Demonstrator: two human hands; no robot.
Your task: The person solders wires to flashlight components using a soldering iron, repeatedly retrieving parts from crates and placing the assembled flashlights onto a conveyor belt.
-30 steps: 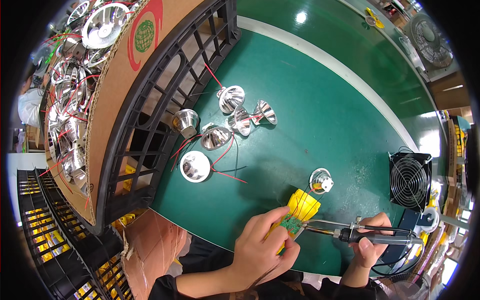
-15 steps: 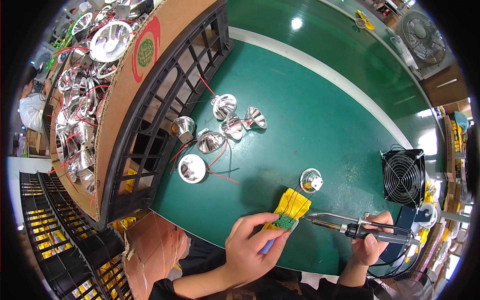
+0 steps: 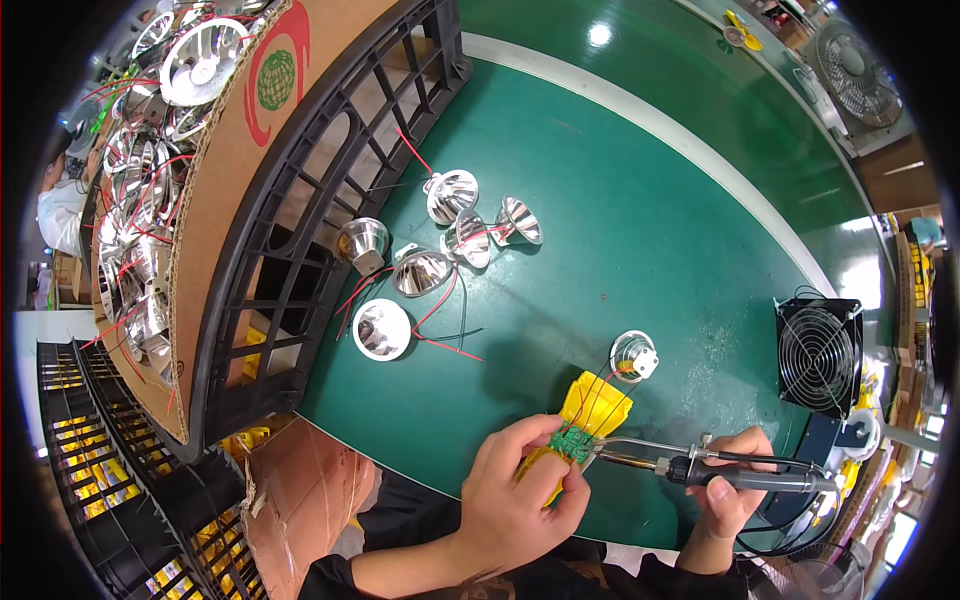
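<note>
My left hand (image 3: 520, 490) is closed around a yellow plastic housing (image 3: 597, 402) and a small green circuit board (image 3: 574, 443) by the table's near edge. Thin wires run from the board to a silver reflector cup (image 3: 633, 357) lying just beyond the housing. My right hand (image 3: 733, 488) grips a soldering iron (image 3: 690, 470) by its dark handle, with a thin metal tube alongside its shaft. The iron's tip meets the board's right edge near my left fingertips; exact contact is too small to make out.
Several reflector cups (image 3: 382, 330) with red and black wires lie left of centre on the green table (image 3: 560, 270). A black crate (image 3: 285, 240) and a cardboard box (image 3: 230, 170) of more reflectors border the left. At the right stands a black fan (image 3: 820, 357).
The soldering iron has moved left, bringing its tip from beside the board to its edge. My left fingers have shifted around the board. The whole view has shifted slightly.
</note>
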